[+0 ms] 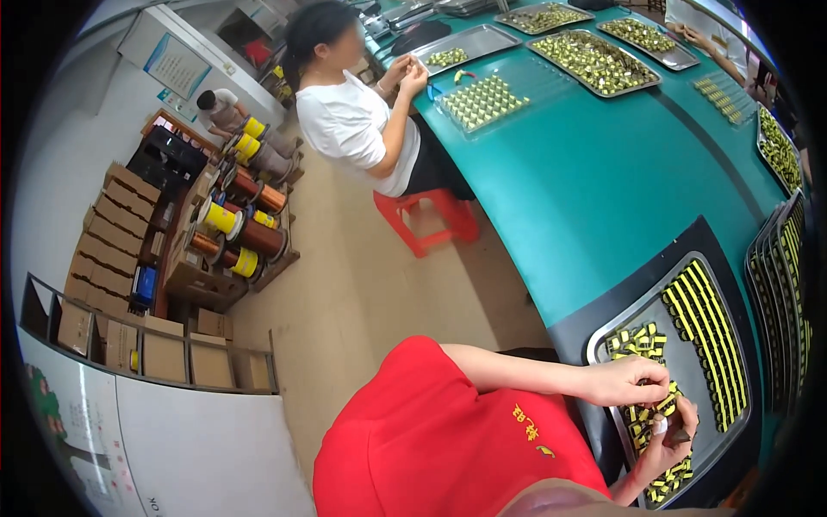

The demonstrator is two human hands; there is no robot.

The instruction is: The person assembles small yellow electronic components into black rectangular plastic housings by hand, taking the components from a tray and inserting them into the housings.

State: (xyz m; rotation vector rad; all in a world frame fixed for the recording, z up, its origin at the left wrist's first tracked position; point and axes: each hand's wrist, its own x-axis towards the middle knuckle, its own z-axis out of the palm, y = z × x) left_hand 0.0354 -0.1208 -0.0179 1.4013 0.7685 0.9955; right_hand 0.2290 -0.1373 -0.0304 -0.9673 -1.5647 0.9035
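My left hand [627,381] is closed in a pinch over a metal tray [689,345]. Just below it, my right hand [672,439] curls its fingers, with a white cover on one digit. Between the two sets of fingertips is a small yellow-and-black block [667,403], which looks like a taped coil; both hands seem to grip it. A dark brown piece [680,437] shows at my right fingers, its kind unclear. Loose blocks of the same sort [637,343] lie heaped on the near side of the tray. Along its far side, more blocks stand in neat striped rows [705,340].
The tray rests on a black mat [594,320] on a green table [551,207]. Stacked trays [780,302] stand beyond it. Farther along are trays of parts [594,62] and a clear plastic tray [504,103]. A co-worker [353,121] sits on a red stool [422,220].
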